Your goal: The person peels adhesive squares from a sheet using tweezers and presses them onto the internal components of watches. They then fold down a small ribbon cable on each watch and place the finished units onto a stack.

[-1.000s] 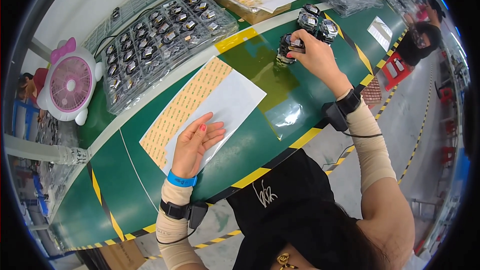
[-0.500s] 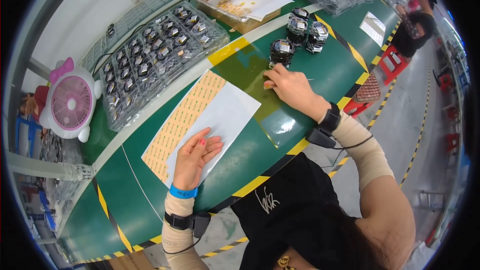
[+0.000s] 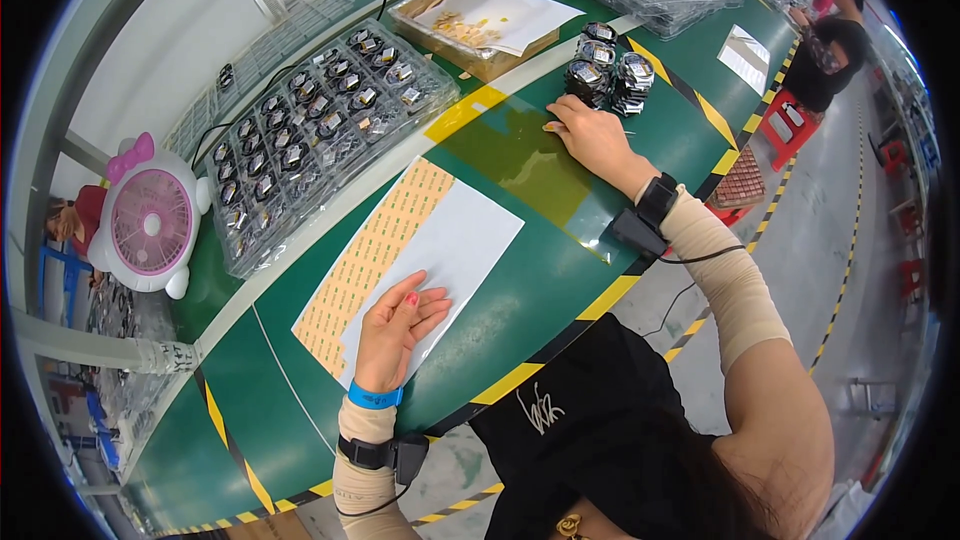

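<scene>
My left hand (image 3: 395, 325) lies flat, fingers apart, on a white sheet (image 3: 440, 260) that partly covers a tan sheet of small stickers (image 3: 375, 250) on the green table (image 3: 300, 410). My right hand (image 3: 590, 135) rests on the table's far right part, fingers down, holding nothing that I can see. It sits just below several stacked black and silver parts (image 3: 605, 70). A yellowish clear film (image 3: 520, 155) lies on the table between the hands.
Clear trays of small black parts (image 3: 310, 130) run along the back, with a pink and white desk fan (image 3: 150, 225) at the left. A cardboard box with paper (image 3: 480, 20) stands behind. Another person (image 3: 835, 40) works at the far right by red stools.
My right hand has let go of a stack of parts, come down off it and now rests on the table beside the stacks. My left hand has stayed on the white sheet.
</scene>
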The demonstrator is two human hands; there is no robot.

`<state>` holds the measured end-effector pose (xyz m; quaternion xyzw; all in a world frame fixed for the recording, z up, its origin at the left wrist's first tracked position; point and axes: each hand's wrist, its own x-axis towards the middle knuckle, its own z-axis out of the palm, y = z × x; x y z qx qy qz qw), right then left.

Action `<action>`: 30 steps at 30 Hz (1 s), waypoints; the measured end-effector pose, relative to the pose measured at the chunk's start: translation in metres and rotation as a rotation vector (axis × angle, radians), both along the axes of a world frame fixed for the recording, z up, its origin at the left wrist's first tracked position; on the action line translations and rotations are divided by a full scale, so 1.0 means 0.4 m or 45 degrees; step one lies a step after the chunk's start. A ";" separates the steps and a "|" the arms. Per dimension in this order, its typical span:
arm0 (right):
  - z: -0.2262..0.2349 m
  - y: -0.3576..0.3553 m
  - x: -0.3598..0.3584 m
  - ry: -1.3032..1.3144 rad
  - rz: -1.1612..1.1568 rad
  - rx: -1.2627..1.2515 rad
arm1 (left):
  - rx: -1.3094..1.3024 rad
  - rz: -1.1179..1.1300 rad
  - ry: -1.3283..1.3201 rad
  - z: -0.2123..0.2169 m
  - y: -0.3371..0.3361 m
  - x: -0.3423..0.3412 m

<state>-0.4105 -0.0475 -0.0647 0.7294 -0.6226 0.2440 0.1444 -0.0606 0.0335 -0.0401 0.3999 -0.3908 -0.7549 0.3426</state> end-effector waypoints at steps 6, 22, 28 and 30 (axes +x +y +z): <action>-0.021 0.045 0.113 0.229 -0.174 0.123 | 0.015 0.029 -0.011 0.004 0.004 0.000; 0.244 0.105 0.381 -1.245 0.726 0.582 | -1.443 0.160 -1.852 0.009 0.171 0.255; 0.114 0.081 0.503 -1.726 0.815 1.320 | -1.323 0.120 -1.701 0.003 0.150 0.163; 0.090 0.096 0.506 -1.737 0.766 1.239 | -1.208 0.136 -1.600 0.000 0.139 0.163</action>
